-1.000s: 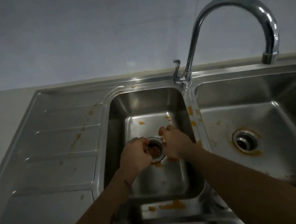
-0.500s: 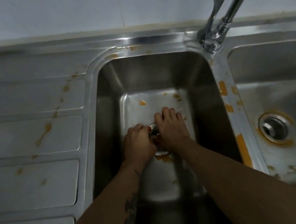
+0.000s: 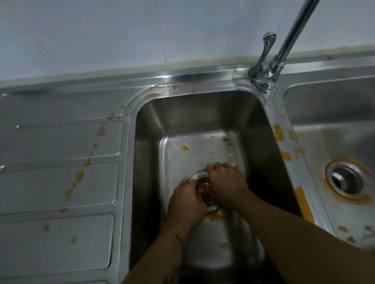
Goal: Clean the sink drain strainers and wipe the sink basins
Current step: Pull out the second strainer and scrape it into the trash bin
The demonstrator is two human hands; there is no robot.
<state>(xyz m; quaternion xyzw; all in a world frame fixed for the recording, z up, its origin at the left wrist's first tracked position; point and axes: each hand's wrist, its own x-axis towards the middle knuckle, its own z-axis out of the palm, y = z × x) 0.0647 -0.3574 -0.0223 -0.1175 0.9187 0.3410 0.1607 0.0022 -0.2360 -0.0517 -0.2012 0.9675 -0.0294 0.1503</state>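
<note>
The left basin (image 3: 202,112) of a steel double sink has orange stains on its floor. Its round drain strainer (image 3: 204,187) shows between my two hands, with brown residue inside. My left hand (image 3: 185,200) curls over the strainer's left rim, fingers pinched on it. My right hand (image 3: 226,184) presses on the right rim, fingers bent down onto it. Both hands hide most of the strainer. The right basin (image 3: 340,107) holds a second strainer (image 3: 345,179) ringed with orange grime.
A ribbed drainboard (image 3: 51,179) with orange drips lies to the left. The chrome tap (image 3: 265,80) with its lever stands on the divider behind the basins, spout rising to the upper right. Orange smears mark the divider (image 3: 284,152). A pale tiled wall is behind.
The view has dropped closer over the left basin. My right hand's fingers have curled from flat to bent on the strainer rim; my left hand stays on the other side.
</note>
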